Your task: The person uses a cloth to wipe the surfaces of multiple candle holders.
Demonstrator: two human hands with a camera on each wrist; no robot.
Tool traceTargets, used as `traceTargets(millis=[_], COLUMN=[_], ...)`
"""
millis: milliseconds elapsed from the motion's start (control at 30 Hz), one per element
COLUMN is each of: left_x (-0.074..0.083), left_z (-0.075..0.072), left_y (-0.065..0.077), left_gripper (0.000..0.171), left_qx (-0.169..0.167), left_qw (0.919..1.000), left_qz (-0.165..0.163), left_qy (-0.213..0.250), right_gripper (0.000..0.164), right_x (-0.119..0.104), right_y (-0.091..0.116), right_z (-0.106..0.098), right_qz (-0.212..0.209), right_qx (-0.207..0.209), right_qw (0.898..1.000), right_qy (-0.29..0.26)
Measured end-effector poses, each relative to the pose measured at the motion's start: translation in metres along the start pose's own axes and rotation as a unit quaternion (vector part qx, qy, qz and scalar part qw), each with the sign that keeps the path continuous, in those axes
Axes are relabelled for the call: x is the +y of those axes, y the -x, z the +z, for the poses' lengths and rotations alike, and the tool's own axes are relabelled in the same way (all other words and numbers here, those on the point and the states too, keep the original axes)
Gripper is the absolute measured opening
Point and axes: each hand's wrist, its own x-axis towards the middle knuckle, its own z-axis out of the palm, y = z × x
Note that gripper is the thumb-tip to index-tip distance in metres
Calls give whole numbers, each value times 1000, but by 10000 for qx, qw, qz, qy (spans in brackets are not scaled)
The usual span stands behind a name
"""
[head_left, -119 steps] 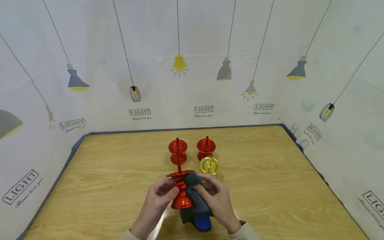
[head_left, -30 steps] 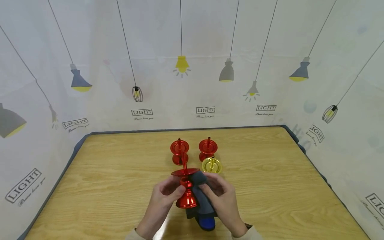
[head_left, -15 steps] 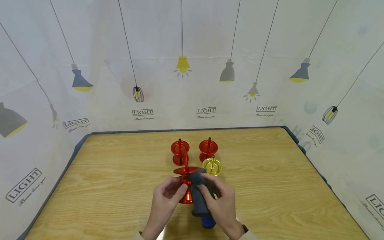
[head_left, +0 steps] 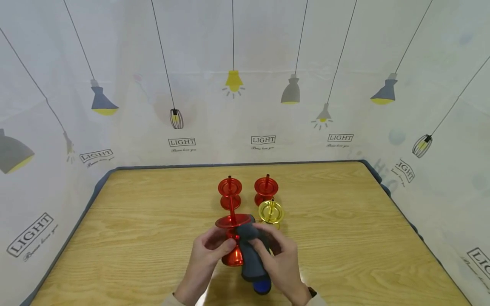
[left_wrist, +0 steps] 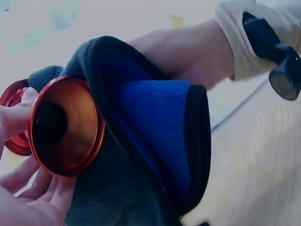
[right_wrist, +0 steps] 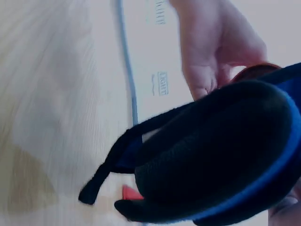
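A red metal candlestick (head_left: pixel 232 257) with a dish and a thin spike is held up off the table in front of the person. The left hand (head_left: pixel 204 255) grips its stem, thumb at the front. With the right hand (head_left: pixel 281 259), the person pinches a dark grey cloth (head_left: pixel 252 261) against the candlestick's right side, just under the dish. In the left wrist view, the hollow underside of the candlestick's base (left_wrist: pixel 70 127) faces the camera, and the cloth's blue inner face (left_wrist: pixel 155 117) shows beside it. Dark folds of cloth (right_wrist: pixel 211 150) hide most of the right fingers in the right wrist view.
Two more red candlesticks, one at left (head_left: pixel 230 187) and one at right (head_left: pixel 266 187), stand upright farther back on the wooden table (head_left: pixel 344 238). A gold candlestick (head_left: pixel 271 211) stands before the right one. A lamp-printed white curtain (head_left: pixel 260 106) surrounds the table.
The candlestick and both hands have shifted slightly left since half a second ago, and the dish tilts differently. The cloth has slid a little over the stem. The standing candlesticks stay put.
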Motion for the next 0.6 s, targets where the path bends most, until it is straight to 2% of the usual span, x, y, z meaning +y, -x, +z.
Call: traceTargets(millis=[100,167,267,333,467,600], left_x=[0,-1,-1,1,4,5], left_z=[-3,-4,-2,1,7,11], left_y=[2,3,3,3,4,5], left_gripper=[37,26,15,17,28,28], left_qx=[-328,-445,-313,-56,372,569], left_qw=[9987,9983,9992,9985,9944,9907], left_qz=[28,88,242,254,262,474], left_qy=[389,367,-113,-479,-954,-1141], right_gripper=[29,28,30,30,30,34], right_x=[-1,-1,2,4,6,5], right_y=[-2,-2,-2,0,2,4], right_z=[-4,-6,-10,-10,-9,-5], right_qz=[680,1096,1455,1528,1173,108], right_qx=[-106,-151,-117,0,233,299], right_qw=[9967,9919,9864,9855,9918,9992], right_qy=[-427,-633,-760,-739,-452,258])
